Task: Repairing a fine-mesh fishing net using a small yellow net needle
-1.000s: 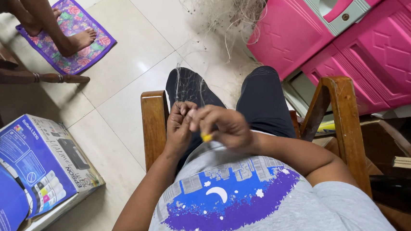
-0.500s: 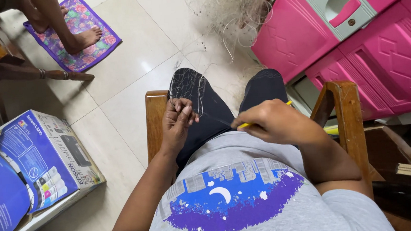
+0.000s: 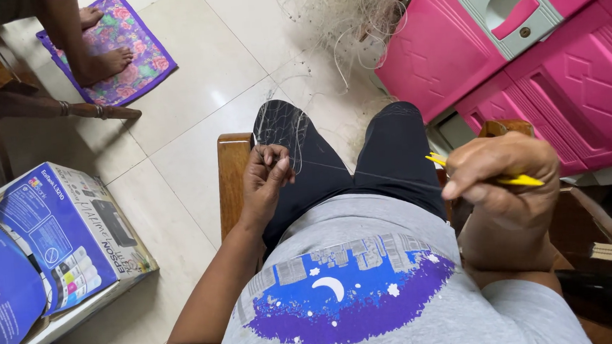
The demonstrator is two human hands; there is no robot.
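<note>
I sit in a wooden chair [image 3: 233, 171] and look down at my lap. My left hand [image 3: 265, 178] pinches a fold of fine white netting [image 3: 283, 127] that drapes over my left knee. My right hand [image 3: 501, 173] is drawn out to the right over the chair's arm, closed around a thin yellow netting needle [image 3: 513, 178]. A taut thin thread [image 3: 363, 171] runs from the needle back across my thighs to the pinched net. More of the net lies heaped on the floor [image 3: 341, 11] ahead of my knees.
A blue and white cardboard box [image 3: 52, 240] with an open flap stands on the floor to the left. Another person's bare feet [image 3: 101, 60] rest on a purple flowered mat [image 3: 114, 52] at the far left. Pink plastic furniture [image 3: 550, 69] fills the right.
My right hand has left the left hand and swung out to the right with the yellow needle, pulling the thread tight. The left hand has stayed on the net.
</note>
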